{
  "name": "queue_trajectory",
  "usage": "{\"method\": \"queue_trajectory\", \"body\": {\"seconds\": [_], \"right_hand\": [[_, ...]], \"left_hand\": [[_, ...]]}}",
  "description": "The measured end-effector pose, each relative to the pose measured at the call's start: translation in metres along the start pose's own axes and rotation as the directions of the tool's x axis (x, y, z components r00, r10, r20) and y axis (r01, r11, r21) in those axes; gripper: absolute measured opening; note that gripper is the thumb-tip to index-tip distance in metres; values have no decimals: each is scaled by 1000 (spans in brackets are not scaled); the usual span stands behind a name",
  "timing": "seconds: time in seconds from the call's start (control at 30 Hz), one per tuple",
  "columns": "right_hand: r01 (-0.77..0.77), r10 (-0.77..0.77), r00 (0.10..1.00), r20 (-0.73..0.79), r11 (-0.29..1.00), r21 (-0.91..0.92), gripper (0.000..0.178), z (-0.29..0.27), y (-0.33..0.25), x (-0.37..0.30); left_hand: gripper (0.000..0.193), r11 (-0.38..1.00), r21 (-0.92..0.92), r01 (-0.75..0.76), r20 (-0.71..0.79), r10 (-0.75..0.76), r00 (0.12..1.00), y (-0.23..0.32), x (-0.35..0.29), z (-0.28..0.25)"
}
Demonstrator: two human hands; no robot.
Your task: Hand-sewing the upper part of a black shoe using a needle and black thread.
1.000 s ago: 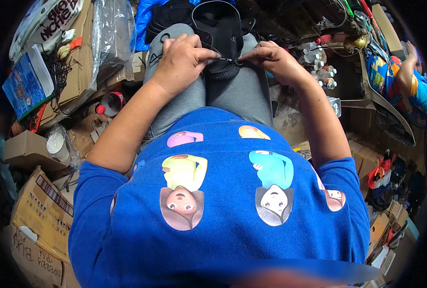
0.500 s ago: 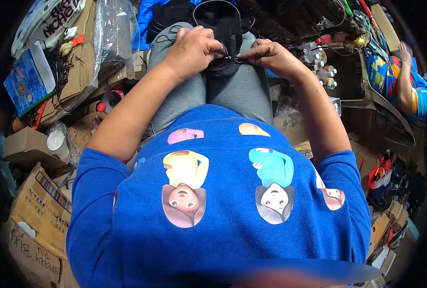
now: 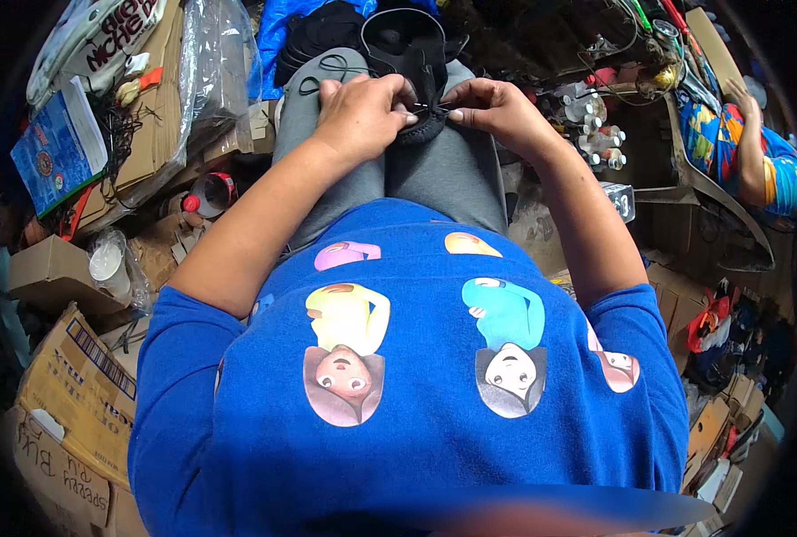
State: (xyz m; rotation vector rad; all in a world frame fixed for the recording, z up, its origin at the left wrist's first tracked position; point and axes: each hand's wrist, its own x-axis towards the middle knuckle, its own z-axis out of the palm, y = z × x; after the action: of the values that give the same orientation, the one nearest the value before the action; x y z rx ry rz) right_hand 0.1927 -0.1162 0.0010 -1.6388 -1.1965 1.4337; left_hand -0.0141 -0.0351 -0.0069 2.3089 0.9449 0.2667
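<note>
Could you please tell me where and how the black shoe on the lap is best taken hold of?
Probably by the curved rim at the far end of the black shoe, coming from the far side: that end looks open, while the left hand and right hand crowd its near end.

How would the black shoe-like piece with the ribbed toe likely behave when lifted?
The black shoe-like piece would probably flop at its open end, where thin flaps splay outward. The ribbed toe looks thicker, so may hold shape better. Its dull surface suggests little slipperiness.
</note>
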Motion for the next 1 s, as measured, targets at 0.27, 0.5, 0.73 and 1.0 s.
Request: {"method": "queue_trajectory", "body": {"seconds": [0.27, 0.5, 0.73, 1.0], "right_hand": [[92, -49, 992, 117, 911, -402, 16, -9, -7, 15], [-10, 5, 996, 85, 998, 61, 16, -26, 4, -3], [109, -140, 985, -101, 958, -264, 26, -16, 30, -29], [169, -240, 962, -131, 897, -408, 20, -12, 28, -54]], "left_hand": [[12, 985, 6, -170, 80, 169, 982, 8, 16, -6], [11, 907, 277, -318, -60, 346, 936, -8, -7, -17], [11, 975, 140, -171, 62, 164, 985, 0, 3, -4], [11, 943, 139, -302, 44, 298, 953, -7, 4, 4]]}}
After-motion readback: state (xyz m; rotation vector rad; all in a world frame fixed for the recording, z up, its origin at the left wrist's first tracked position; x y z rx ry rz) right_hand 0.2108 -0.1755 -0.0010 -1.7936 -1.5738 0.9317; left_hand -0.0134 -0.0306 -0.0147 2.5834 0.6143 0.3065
